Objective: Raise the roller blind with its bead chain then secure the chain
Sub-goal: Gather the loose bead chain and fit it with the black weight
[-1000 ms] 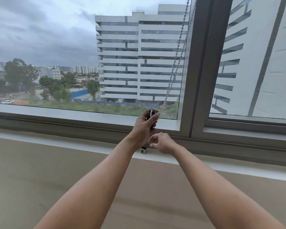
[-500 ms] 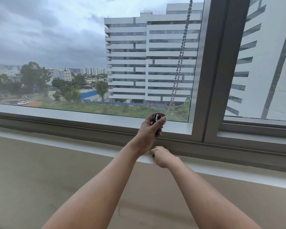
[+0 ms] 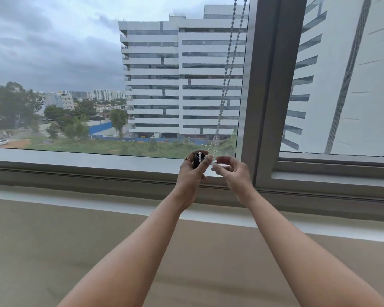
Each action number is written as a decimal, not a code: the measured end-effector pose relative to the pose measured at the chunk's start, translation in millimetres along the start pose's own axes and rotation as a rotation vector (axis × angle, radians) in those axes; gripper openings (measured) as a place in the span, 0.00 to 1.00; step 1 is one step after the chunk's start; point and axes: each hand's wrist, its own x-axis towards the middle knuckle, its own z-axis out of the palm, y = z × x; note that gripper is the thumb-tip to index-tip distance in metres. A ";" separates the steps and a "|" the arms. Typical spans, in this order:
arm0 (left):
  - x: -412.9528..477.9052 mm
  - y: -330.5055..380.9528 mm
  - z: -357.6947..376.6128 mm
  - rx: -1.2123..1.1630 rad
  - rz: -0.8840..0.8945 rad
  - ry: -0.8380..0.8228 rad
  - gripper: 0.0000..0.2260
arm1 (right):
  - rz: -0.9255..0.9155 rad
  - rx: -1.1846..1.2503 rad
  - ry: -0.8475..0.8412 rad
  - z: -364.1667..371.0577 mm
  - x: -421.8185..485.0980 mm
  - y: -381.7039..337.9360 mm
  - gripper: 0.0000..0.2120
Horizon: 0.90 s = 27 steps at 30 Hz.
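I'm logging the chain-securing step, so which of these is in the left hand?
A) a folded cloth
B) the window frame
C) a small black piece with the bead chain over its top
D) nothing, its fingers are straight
C: the left hand grips a small black piece, and the bead chain runs down from above and over its top.

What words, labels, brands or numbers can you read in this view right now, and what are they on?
No text can be read in this view.
Black chain holder gripped by the left hand: no marking shows.
Bead chain: plain beads.
White building: no sign visible.
Blue fence and parked vehicles: too small and blurred to show any lettering.
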 end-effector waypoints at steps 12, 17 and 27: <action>-2.6 -1.3 27.8 -0.058 -0.111 -0.074 0.05 | -0.198 0.179 -0.176 -37.2 -4.0 -51.3 0.10; -8.7 0.0 36.3 -0.115 -0.163 -0.119 0.04 | -0.184 0.079 -0.244 -47.2 -6.7 -62.8 0.13; -18.7 3.7 48.5 -0.157 -0.231 -0.179 0.04 | -0.267 -0.290 -0.289 -57.1 -9.7 -83.3 0.10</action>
